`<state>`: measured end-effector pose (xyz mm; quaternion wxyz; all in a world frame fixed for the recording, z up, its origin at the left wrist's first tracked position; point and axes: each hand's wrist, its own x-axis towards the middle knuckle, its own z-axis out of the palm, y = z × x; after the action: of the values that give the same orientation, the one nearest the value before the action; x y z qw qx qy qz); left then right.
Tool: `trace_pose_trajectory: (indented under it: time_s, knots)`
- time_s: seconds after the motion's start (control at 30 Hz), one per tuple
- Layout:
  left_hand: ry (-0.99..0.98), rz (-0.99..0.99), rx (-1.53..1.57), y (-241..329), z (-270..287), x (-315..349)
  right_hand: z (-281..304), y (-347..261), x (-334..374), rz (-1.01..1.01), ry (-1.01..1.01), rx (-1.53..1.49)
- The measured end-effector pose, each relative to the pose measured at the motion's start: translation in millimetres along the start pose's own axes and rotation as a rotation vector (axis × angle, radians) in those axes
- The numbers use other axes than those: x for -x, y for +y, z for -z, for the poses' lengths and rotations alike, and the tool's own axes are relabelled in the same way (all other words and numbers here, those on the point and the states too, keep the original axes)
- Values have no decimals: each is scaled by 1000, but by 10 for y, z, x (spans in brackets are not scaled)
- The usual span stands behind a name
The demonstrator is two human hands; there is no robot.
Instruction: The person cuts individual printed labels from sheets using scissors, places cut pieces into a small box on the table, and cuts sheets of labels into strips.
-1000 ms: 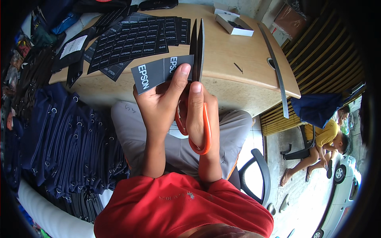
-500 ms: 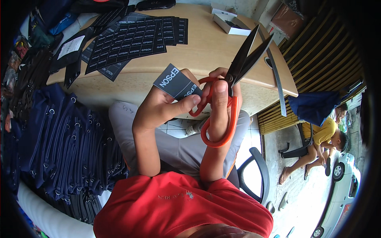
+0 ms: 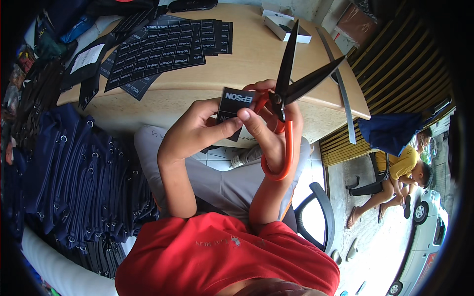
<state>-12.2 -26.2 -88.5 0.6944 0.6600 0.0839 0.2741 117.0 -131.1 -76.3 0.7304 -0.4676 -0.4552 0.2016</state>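
Before the surface (image 3: pixel 247 74), your left hand (image 3: pixel 195 130) pinches a black label strip (image 3: pixel 237 96), long axis roughly twelve-to-six, at nine o'clock from scissors (image 3: pixel 279 97) your right hand (image 3: pixel 270 143) grips.

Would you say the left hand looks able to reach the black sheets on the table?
Probably yes: the left hand pinches a small dark piece, but nothing visible blocks the way to the black sheets.
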Motion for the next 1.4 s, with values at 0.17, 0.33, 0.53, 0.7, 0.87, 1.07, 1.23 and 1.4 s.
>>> trace_pose_trajectory:
  time_s: [0.17, 0.33, 0.53, 0.7, 0.87, 1.07, 1.23, 1.4]
  knots:
    - [-158, 28, -111, 58, 43, -5, -11, 61, -5, 8, -6, 111]
    - [74, -38, -47, 82, 78, 12, -34, 86, -18, -76, 79, -128]
    - [134, -47, -12, 99, -41, -4, -30, 59, -4, -77, 109, -139]
    - [313, -254, -73, 34, -93, -48, -81, 71, -21, -42, 78, -152]
    - [734, -424, -203, -15, -94, -131, -150, 124, 12, -92, -213, 353]
    - [913, -485, -281, 21, -5, -72, -453, 128, 105, -163, -380, 322]
    - [889, -476, -356, 16, 34, -8, -567, 119, 124, -121, -366, 291]
    - [889, -507, -261, 21, -48, -45, -587, 71, 122, -153, -339, 228]
